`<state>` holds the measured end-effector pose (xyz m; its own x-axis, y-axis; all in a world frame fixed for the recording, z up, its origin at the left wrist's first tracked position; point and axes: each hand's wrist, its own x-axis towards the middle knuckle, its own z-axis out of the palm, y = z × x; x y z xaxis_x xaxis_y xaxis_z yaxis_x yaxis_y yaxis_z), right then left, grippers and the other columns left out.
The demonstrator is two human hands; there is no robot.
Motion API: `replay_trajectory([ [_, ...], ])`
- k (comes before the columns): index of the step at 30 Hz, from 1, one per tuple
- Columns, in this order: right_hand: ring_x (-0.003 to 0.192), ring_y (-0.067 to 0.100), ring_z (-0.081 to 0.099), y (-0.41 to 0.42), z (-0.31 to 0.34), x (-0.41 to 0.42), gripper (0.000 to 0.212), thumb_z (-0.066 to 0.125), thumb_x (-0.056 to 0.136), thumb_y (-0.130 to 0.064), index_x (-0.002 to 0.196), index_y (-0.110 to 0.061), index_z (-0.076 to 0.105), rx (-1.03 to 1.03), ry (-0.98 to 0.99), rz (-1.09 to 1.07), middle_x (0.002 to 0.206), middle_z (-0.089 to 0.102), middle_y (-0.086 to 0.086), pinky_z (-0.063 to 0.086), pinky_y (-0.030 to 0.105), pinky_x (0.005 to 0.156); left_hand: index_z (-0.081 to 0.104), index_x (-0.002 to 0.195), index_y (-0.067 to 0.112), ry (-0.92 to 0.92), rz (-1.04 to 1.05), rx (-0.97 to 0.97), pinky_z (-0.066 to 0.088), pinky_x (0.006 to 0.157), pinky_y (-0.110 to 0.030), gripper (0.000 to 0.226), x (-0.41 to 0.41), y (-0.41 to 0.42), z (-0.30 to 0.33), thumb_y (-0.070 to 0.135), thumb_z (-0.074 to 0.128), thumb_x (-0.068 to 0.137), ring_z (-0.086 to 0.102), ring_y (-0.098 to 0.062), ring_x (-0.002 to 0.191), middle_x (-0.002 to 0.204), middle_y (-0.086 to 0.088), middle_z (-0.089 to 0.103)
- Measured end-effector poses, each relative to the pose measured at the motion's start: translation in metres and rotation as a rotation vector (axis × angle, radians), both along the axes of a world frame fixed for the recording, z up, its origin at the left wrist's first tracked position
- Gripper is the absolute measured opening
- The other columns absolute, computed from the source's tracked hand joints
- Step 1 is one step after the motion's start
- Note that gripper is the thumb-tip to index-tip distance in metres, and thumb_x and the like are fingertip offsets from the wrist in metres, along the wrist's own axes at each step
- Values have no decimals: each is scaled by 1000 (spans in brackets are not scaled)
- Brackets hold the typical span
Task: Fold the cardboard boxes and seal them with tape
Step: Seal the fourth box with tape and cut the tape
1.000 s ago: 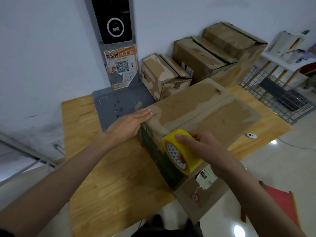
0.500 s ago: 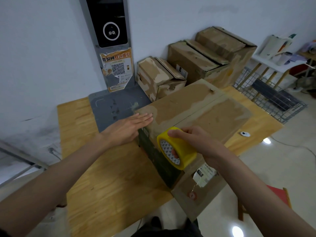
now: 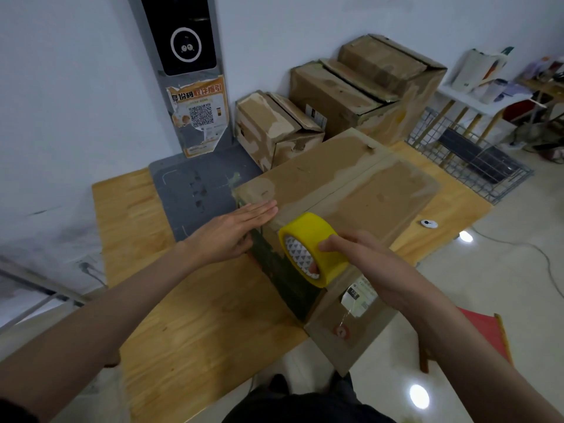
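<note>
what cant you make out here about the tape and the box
Head view, the only one:
- Tape roll: its free end, and whether any strip is stuck down, hidden by the right hand.
- Box: its far side faces away.
- White label on the hanging flap: print too small.
- Left hand: palm contact hidden beneath it.

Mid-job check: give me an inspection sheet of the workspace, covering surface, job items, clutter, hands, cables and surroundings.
Surface: wooden table with a grey mat at the back.
Job's things: box, top flaps closed, one end flap hanging open; yellow tape roll at its near edge.
Clutter: small white object on the table.
Hands: left hand flat on the box corner; right hand grips the roll.
Cables: one on the floor.
Surroundings: three boxes by the wall, wire rack, kiosk.
</note>
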<state>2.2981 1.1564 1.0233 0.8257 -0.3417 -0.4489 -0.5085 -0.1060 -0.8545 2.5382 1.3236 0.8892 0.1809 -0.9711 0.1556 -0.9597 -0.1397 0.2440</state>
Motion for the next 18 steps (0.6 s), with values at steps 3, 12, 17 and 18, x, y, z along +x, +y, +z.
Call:
replay_trajectory([
  [3, 75, 10, 73, 3, 5, -15, 18, 64, 95, -30, 98, -14, 74, -6, -26, 30, 86, 78, 3, 53, 17, 62, 15, 161, 24, -13, 5, 7, 19, 125, -34, 85, 3, 3, -3, 10, 64, 92, 8, -3, 153, 168, 9, 8],
  [12, 62, 9, 71, -2, -23, -61, 51, 58, 89, -61, 79, -13, 75, -410, 115, -127, 64, 74, 1, 57, 27, 63, 11, 161, 28, -34, -15, 46, 11, 124, -22, 84, 8, 2, -2, 16, 62, 96, 3, 2, 152, 168, 14, 3],
  [17, 49, 3, 63, 7, -47, -70, 46, 53, 93, -60, 70, -22, 63, -555, 166, -105, 48, 64, -4, 43, 17, 50, 12, 161, 27, -45, -25, 44, 11, 123, -19, 83, 9, 3, -3, 16, 62, 96, 5, 2, 152, 168, 13, 4],
  [18, 48, 1, 60, 8, -51, -70, 43, 53, 94, -60, 71, -24, 61, -593, 192, -104, 49, 63, -6, 40, 16, 49, 12, 161, 27, -45, -28, 45, 11, 122, -18, 83, 9, 3, -3, 15, 62, 96, 4, 2, 152, 168, 13, 4],
])
